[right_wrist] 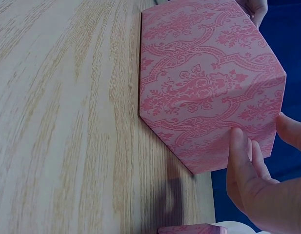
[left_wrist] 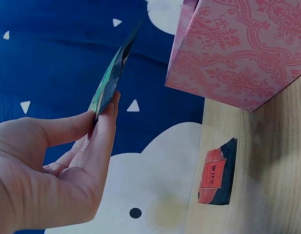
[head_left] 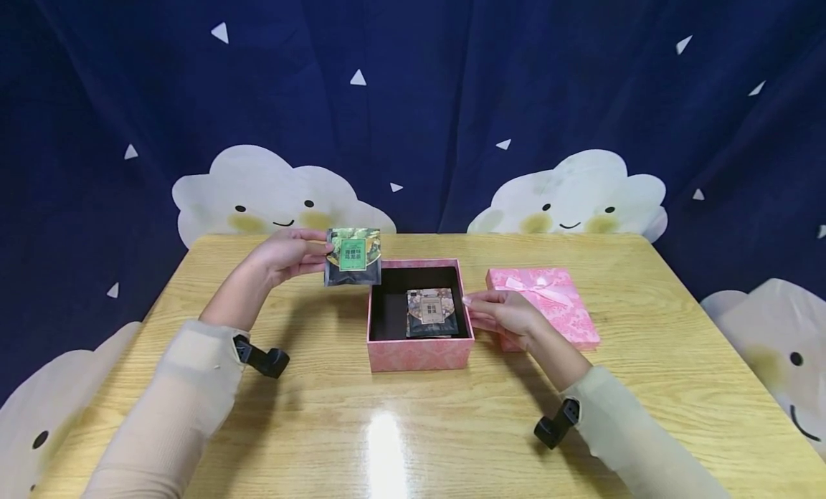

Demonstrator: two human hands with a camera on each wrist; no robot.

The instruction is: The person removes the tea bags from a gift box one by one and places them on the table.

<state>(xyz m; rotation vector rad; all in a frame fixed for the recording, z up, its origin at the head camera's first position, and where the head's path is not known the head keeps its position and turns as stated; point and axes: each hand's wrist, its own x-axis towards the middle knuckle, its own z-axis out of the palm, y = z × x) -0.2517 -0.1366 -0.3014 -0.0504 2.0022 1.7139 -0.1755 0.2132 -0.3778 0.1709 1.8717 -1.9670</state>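
Observation:
Between its thumb and fingers, my left hand (head_left: 292,257) pinches a green-and-black sachet (head_left: 353,257) by its left edge, raised just left of the box. The open pink patterned box (head_left: 419,355) stands mid-table with a dark inside. A brown-and-black sachet (head_left: 431,312) lies in it, toward the right; whether more lie beneath is hard to tell. My right hand (head_left: 503,316) holds the box's right wall, thumb at the rim and fingers against the outer side (right_wrist: 204,117). In the left wrist view, a red-and-black sachet (left_wrist: 213,175) lies on the table, hidden from the head view.
To the right of the box, partly behind my right hand, lies the pink lid (head_left: 548,302) with a ribbon bow. The wooden table (head_left: 310,413) reaches back to a dark blue curtain (head_left: 419,112) with white clouds and triangles.

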